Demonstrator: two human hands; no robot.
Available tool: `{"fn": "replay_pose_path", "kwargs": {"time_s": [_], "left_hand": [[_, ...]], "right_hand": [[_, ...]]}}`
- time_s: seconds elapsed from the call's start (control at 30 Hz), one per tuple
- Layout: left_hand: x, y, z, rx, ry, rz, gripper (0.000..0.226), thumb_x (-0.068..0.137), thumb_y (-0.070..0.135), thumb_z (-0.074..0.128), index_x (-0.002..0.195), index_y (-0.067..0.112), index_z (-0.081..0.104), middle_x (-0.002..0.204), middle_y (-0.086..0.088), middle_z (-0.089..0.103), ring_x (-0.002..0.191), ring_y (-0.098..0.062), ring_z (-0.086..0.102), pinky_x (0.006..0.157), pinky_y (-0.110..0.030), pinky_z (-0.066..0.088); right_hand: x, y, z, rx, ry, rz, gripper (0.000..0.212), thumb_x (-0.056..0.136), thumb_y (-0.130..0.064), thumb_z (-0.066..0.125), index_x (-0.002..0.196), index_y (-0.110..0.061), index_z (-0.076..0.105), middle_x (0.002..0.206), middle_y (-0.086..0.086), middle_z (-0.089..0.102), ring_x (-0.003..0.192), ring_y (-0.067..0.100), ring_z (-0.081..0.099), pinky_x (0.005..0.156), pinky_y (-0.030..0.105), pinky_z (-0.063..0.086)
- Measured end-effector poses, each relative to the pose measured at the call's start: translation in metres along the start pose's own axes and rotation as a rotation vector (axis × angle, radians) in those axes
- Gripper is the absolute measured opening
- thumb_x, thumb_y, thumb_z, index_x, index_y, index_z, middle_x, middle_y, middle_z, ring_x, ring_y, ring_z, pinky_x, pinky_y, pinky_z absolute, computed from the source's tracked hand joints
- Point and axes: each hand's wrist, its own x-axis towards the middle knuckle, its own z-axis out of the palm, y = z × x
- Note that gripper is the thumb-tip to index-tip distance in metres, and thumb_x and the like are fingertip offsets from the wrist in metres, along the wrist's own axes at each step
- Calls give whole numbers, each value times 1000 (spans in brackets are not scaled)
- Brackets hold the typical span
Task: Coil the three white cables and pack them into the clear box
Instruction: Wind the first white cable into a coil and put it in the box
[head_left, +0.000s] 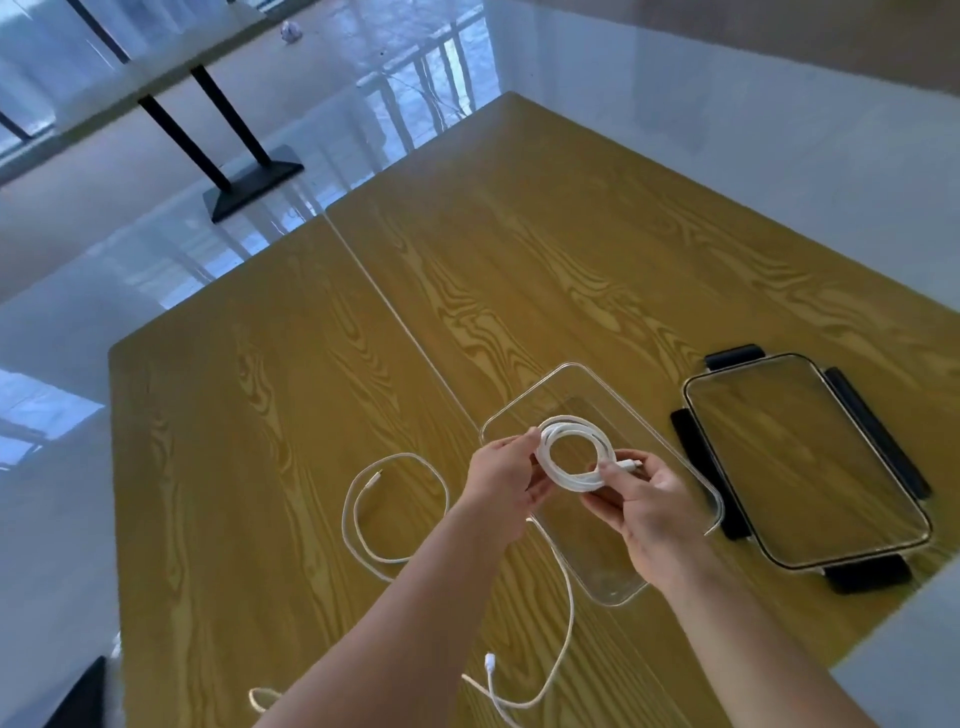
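Observation:
A coiled white cable (556, 475) hangs in a tight ring just above the open clear box (597, 379). My left hand (501, 475) pinches the ring's left side. My right hand (647, 506) grips its right side, and a plug end sticks out between the fingers. A second white cable (363, 514) lies in a loose loop on the table left of my hands. A third white cable (563, 582) trails under my left forearm toward the near edge, its plug (490, 662) lying on the wood. The box holds nothing that I can see.
The box's clear lid (805, 462), with black clips on its edges, lies flat to the right of the box. The wooden table (260, 415) has a seam running from the far edge to the box. A black-legged table (244, 171) stands on the glossy floor beyond.

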Motion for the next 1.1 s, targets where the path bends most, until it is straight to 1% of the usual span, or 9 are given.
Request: {"fn": "replay_pose_path", "kwargs": {"time_s": [0.13, 0.2, 0.33, 0.47, 0.67, 0.83, 0.9, 1.0, 1.1], "left_hand": [[26, 4, 15, 27, 61, -34, 12, 93, 14, 67, 89, 5, 72, 93, -10, 72, 81, -21, 67, 70, -31, 59], [39, 4, 22, 36, 86, -49, 9, 91, 12, 68, 89, 5, 72, 98, -11, 73, 82, -22, 68, 76, -32, 59], [57, 3, 34, 35, 101, -79, 11, 89, 7, 68, 100, 8, 70, 103, -12, 72, 89, -24, 70, 73, -31, 59], [74, 1, 40, 34, 126, -126, 13, 91, 8, 66, 101, 13, 71, 101, -9, 73, 82, -21, 68, 70, -30, 57], [95, 1, 43, 3, 172, -140, 18, 89, 5, 68, 105, 12, 71, 84, -7, 70, 71, -19, 62, 82, -32, 58], [103, 0, 51, -54, 152, -151, 19, 88, 5, 70, 105, 13, 69, 88, -7, 71, 73, -19, 62, 78, -31, 57], [106, 0, 53, -72, 171, -137, 18, 87, 4, 70, 103, 12, 68, 91, -8, 72, 72, -18, 62, 80, -32, 57], [110, -1, 54, -64, 195, -126, 15, 86, 3, 72, 99, 9, 70, 95, -11, 73, 74, -19, 64, 85, -34, 58], [114, -5, 52, -18, 217, -107, 9, 85, 6, 73, 93, 10, 69, 95, -10, 73, 85, -23, 70, 85, -37, 60]], "right_hand": [[19, 5, 6, 55, 90, 19, 13, 92, -3, 65, 102, 2, 59, 105, 24, 68, 93, 30, 71, 72, 36, 61], [29, 9, 7, 108, 133, 43, 16, 92, -3, 66, 105, 3, 59, 107, 24, 67, 96, 31, 70, 75, 38, 61], [45, 16, 7, 206, 190, 82, 19, 92, 1, 64, 110, 1, 57, 108, 24, 65, 97, 32, 69, 84, 41, 60], [60, 23, 8, 212, 243, 102, 22, 90, 4, 66, 110, 0, 58, 111, 25, 66, 100, 34, 69, 90, 44, 58], [75, 26, 12, 152, 313, 49, 22, 88, 3, 70, 108, -3, 61, 108, 21, 66, 98, 32, 69, 81, 36, 61], [82, 26, 17, 158, 362, 40, 16, 89, 2, 68, 100, -7, 63, 107, 19, 67, 99, 32, 69, 83, 36, 60], [84, 28, 18, 177, 384, 31, 16, 90, 0, 68, 105, -5, 64, 108, 19, 67, 99, 31, 70, 82, 35, 61], [88, 30, 20, 186, 403, 14, 24, 91, -1, 68, 114, -2, 67, 109, 18, 70, 94, 26, 73, 76, 29, 62], [90, 32, 23, 160, 447, 6, 27, 89, -1, 69, 116, -4, 68, 107, 15, 71, 92, 25, 73, 72, 26, 61]]}}
